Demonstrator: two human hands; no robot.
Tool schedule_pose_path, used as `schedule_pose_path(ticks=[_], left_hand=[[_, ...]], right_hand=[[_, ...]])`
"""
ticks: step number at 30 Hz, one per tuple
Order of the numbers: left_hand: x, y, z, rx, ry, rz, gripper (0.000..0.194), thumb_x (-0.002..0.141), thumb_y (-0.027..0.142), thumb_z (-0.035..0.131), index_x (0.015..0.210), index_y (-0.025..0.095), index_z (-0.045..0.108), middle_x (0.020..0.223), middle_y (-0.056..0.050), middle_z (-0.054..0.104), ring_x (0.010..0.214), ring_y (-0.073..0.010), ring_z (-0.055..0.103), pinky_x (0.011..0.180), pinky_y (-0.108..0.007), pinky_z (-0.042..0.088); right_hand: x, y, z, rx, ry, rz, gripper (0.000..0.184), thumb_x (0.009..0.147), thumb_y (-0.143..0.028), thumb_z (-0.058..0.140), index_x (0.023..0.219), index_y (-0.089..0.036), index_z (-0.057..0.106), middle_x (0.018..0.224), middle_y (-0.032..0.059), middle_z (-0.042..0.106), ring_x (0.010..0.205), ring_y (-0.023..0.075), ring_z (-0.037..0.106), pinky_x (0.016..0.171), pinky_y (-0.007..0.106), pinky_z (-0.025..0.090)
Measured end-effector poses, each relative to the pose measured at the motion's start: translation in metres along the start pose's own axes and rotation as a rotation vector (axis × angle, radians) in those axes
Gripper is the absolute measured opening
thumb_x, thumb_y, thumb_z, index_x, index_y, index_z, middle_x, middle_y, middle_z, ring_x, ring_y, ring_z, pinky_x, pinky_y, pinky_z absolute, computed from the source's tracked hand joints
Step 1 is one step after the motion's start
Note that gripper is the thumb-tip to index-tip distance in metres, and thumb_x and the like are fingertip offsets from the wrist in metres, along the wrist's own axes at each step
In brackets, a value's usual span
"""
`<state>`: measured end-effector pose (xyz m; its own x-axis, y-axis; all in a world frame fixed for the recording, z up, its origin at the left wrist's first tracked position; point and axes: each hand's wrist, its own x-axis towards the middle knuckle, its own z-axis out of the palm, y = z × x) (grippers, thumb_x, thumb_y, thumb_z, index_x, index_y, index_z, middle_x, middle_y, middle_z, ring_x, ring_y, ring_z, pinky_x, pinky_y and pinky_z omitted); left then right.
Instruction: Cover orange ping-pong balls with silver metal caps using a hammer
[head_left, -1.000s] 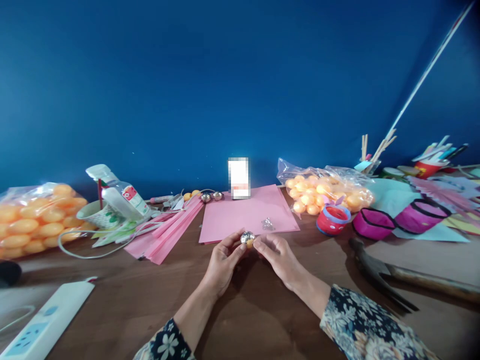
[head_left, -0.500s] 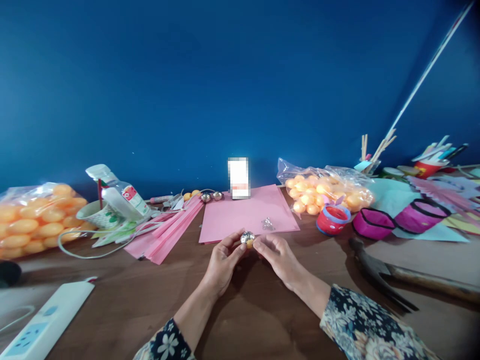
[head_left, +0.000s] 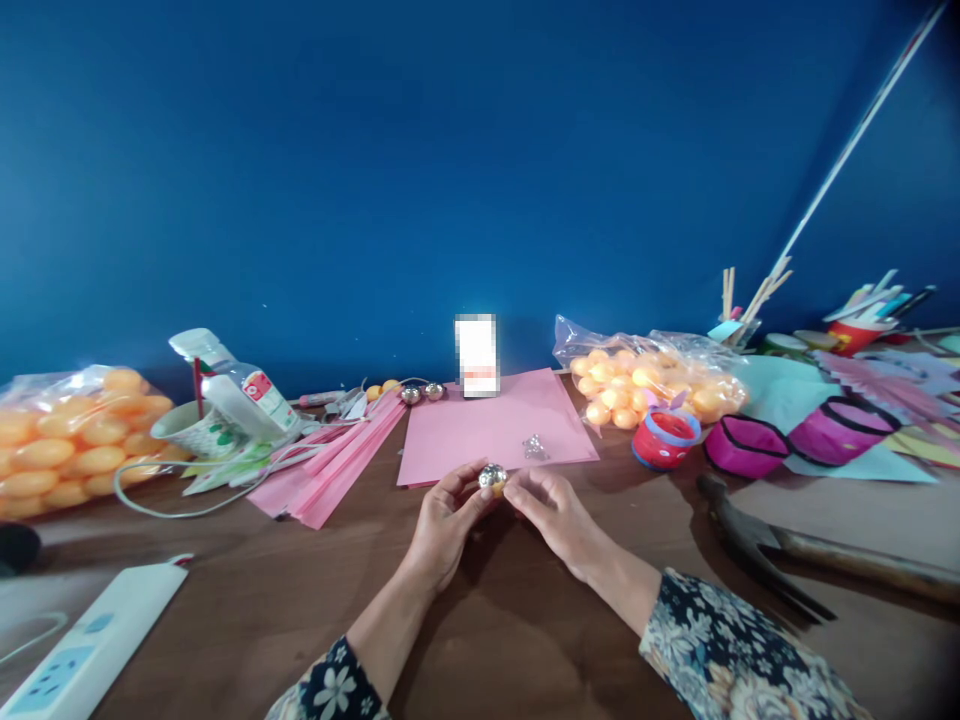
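Observation:
A small shiny silver ball (head_left: 492, 476) with a yellow-orange patch low on it is between my two hands, just above the brown table at the near edge of the pink paper. My left hand (head_left: 444, 525) pinches it from the left between thumb and fingers. From the right, the thumb and fingers of my right hand (head_left: 556, 520) are closed at the ball's edge. Beyond my hands, a little heap of silver bits (head_left: 535, 447) lies on the pink sheets (head_left: 480, 430). Two more silver balls (head_left: 422, 393) rest at the paper's far left corner.
Bags of orange balls stand at left (head_left: 71, 440) and right (head_left: 637, 385). Pink strips (head_left: 330, 465), a tilted bottle (head_left: 240, 385) and a cup (head_left: 196, 428) are left. A hammer (head_left: 776, 550), red pot (head_left: 666, 440) and magenta containers (head_left: 746, 445) sit right. A power strip (head_left: 97, 640) lies near left.
The ball has shifted very slightly left with my hands, and the whole view has shifted a little too. My grip looks nearly the same.

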<state>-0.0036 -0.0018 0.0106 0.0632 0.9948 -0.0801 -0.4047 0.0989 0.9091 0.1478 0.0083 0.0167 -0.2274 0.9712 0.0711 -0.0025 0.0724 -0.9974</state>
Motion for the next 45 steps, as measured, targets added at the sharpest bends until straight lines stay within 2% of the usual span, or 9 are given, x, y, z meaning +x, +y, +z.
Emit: schedule_pose_path(ticks=[8, 12, 28, 35, 40, 45], left_hand=[[0.0, -0.001, 0.001, 0.055, 0.035, 0.023, 0.043, 0.064, 0.027, 0.073, 0.104, 0.017, 0.062, 0.1, -0.008, 0.069, 0.091, -0.019, 0.064, 0.085, -0.031, 0.048], [0.0, 0.001, 0.002, 0.077, 0.039, 0.015, 0.045, 0.064, 0.028, 0.074, 0.105, 0.016, 0.061, 0.101, -0.009, 0.068, 0.091, -0.0207, 0.064, 0.085, -0.034, 0.049], [0.0, 0.0, 0.002, 0.158, 0.064, 0.03, 0.048, 0.062, 0.03, 0.074, 0.106, 0.015, 0.062, 0.103, -0.011, 0.069, 0.093, -0.0237, 0.064, 0.086, -0.036, 0.049], [-0.001, 0.0, 0.004, 0.2, 0.073, 0.049, 0.045, 0.063, 0.028, 0.074, 0.104, 0.015, 0.063, 0.1, -0.009, 0.07, 0.093, -0.0225, 0.064, 0.086, -0.034, 0.049], [-0.001, -0.002, 0.004, 0.101, 0.055, 0.008, 0.045, 0.066, 0.028, 0.073, 0.107, 0.015, 0.061, 0.101, -0.009, 0.069, 0.088, -0.019, 0.065, 0.085, -0.032, 0.049], [-0.001, 0.0, 0.004, -0.054, 0.093, -0.021, 0.043, 0.067, 0.024, 0.072, 0.107, 0.013, 0.061, 0.099, -0.009, 0.069, 0.083, -0.0154, 0.065, 0.083, -0.029, 0.05]], right_hand=[[0.0, 0.008, 0.0, -0.017, 0.021, -0.004, 0.028, 0.078, -0.043, 0.057, 0.077, -0.016, 0.062, 0.074, 0.003, 0.063, 0.069, 0.0155, 0.056, 0.066, 0.028, 0.046], [0.0, 0.006, 0.001, 0.067, 0.023, 0.025, 0.029, 0.075, -0.045, 0.06, 0.074, -0.016, 0.062, 0.076, 0.0038, 0.065, 0.072, 0.0171, 0.06, 0.069, 0.03, 0.049], [0.0, 0.006, 0.002, 0.074, 0.101, 0.05, 0.03, 0.069, -0.044, 0.067, 0.071, -0.014, 0.062, 0.069, 0.0035, 0.066, 0.065, 0.0158, 0.059, 0.065, 0.03, 0.048], [0.003, 0.013, 0.001, 0.029, 0.1, 0.037, 0.031, 0.071, -0.044, 0.066, 0.077, -0.014, 0.063, 0.074, 0.0057, 0.067, 0.068, 0.0174, 0.06, 0.067, 0.031, 0.049], [0.003, 0.013, 0.002, 0.032, 0.095, 0.005, 0.032, 0.072, -0.046, 0.064, 0.079, -0.016, 0.062, 0.079, 0.0057, 0.068, 0.073, 0.0188, 0.062, 0.069, 0.032, 0.051], [0.0, 0.009, 0.005, 0.023, 0.092, -0.09, 0.025, 0.078, -0.04, 0.06, 0.09, -0.018, 0.059, 0.09, 0.0066, 0.067, 0.08, 0.0195, 0.064, 0.073, 0.031, 0.052]])
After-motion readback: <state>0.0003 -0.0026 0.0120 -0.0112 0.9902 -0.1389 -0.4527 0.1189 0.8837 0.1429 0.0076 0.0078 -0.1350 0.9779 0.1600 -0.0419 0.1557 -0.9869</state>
